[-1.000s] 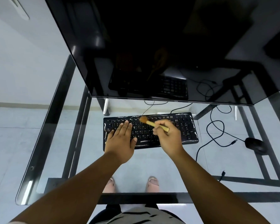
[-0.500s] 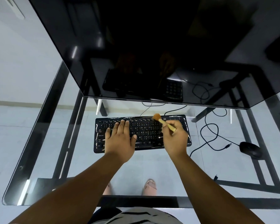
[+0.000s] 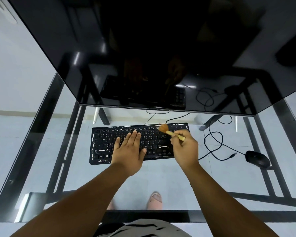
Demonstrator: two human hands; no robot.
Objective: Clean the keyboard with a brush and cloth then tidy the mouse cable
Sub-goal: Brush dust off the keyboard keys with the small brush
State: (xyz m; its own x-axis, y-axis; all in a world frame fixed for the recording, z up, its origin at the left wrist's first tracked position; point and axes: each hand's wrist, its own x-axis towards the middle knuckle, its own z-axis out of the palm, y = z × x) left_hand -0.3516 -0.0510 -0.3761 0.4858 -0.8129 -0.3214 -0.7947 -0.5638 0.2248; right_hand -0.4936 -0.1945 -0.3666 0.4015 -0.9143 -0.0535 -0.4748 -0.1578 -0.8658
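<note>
Head view: your left hand (image 3: pixel 128 151) lies flat, fingers spread, on the mid keys of the keyboard (image 3: pixel 102 144), prob. to pin it so it won't skid on the glass desk (image 3: pixel 161 182). Your right hand (image 3: pixel 184 149) pinches the brush (image 3: pixel 169 131) by its wooden handle, bristles down on the top row near the kbd's right end; the low angle looks meant to flick dust out betw. keys. Mouse (image 3: pixel 257 159) sits well apart to the right, its cable (image 3: pixel 212 144) looped loose beside the kbd, not yet tidied. No cloth visible. Monitor (image 3: pixel 143 48) hangs over the far edge.
</note>
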